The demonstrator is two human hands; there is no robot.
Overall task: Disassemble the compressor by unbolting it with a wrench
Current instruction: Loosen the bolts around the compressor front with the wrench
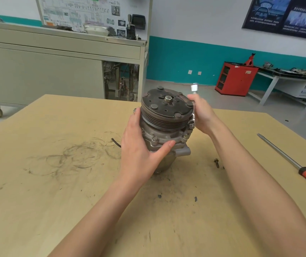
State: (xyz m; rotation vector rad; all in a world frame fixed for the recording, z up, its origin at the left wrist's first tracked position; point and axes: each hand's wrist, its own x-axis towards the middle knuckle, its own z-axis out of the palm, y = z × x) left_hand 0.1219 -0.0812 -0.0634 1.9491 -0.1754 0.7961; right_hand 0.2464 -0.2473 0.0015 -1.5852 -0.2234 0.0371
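While the grimy grey metal compressor (pixel 167 127) is stood upright near the far edge of the tan tabletop (pixel 56 182), its body is gripped by the left hand (pixel 141 153) and a shiny silver wrench (pixel 194 89) is grasped by the right hand (pixel 202 115). The wrench should be seated squarely on a flange bolt (pixel 155 139) before being turned.

A vocational auto workshop, red tool cabinet (pixel 236 78) and cluttered steel bench (pixel 285 76) along a teal-banded wall, wiring-diagram training board (pixel 93 13), grease-smeared wooden tabletop (pixel 56 173), long screwdriver (pixel 293 164) at its right edge.
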